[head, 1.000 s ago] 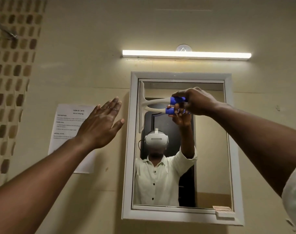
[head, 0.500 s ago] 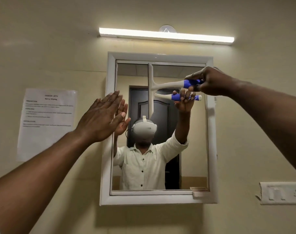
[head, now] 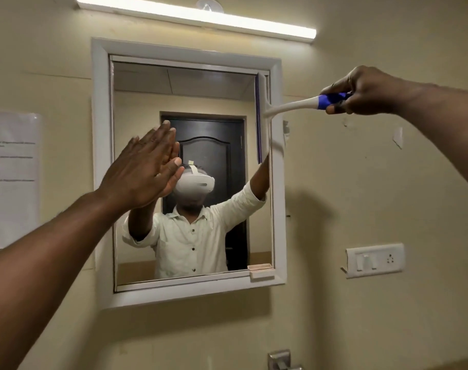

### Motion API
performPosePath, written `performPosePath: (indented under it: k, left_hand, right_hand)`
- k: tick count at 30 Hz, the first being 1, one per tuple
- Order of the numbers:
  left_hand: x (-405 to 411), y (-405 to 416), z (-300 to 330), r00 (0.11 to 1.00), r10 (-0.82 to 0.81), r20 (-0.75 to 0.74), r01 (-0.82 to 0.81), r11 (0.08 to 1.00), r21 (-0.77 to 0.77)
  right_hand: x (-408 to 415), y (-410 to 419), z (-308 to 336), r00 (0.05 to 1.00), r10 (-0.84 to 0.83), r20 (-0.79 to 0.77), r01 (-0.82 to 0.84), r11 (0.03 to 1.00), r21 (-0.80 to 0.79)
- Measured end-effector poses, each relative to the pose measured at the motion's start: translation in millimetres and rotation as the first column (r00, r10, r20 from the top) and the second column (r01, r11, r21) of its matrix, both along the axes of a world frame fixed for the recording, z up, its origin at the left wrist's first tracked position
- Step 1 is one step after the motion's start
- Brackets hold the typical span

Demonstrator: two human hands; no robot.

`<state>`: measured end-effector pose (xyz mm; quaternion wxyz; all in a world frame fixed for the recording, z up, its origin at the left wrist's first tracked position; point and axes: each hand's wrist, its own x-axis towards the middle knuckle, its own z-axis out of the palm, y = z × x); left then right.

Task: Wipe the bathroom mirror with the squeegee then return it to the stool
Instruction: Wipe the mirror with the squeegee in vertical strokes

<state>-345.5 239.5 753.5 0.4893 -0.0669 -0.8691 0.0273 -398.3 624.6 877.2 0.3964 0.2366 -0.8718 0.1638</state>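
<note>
The mirror [head: 190,166] hangs on a cream wall [head: 361,182] in a white frame [head: 100,166]. The right hand [head: 361,92] is out past the mirror's right edge, level with its upper part, fingers and thumb curled round the blue grip of the squeegee [head: 289,105]. The white handle runs from that hand leftward and slightly down to the blade, which stands upright against the right edge of the mirror, along the inner side of the frame; a purple strip shows on the blade's glass side. Whether the blade presses on the glass or only on the frame cannot be told.

The left hand [head: 144,169] is raised in front of the mirror's left half, fingers straight and close together, thumb out, holding nothing. Its palm faces the glass; its reflection meets it fingertip to fingertip, but contact cannot be judged.

Above the mirror a tube light [head: 195,17] glows. Left of the mirror a printed sheet [head: 12,180] is stuck to the wall. Right of the mirror, low down, sits a switch plate [head: 374,260]. At the mirror's lower right corner a small white tab [head: 261,272] juts from the frame. Below the mirror, a metal fitting [head: 281,360] shows at the picture's bottom edge.
</note>
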Motion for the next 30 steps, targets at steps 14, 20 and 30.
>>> performPosePath:
  k: [14, 20, 30]
  left_hand:
    - [11, 27, -8, 0.998, 0.010, 0.057, -0.007, 0.999, -0.053]
    - [34, 15, -7, 0.999, 0.012, 0.050, -0.009, 0.998, -0.056]
    - [99, -64, -25, 0.978, 0.196, 0.076, -0.202, 0.976, 0.078]
  right_hand:
    - [7, 11, -7, 0.999, -0.027, -0.018, 0.027, 0.999, -0.028]
    - [23, -8, -14, 0.996, 0.008, -0.094, -0.007, 1.000, 0.009]
    - [45, -149, -63, 0.947, 0.260, -0.191, -0.232, 0.960, 0.157]
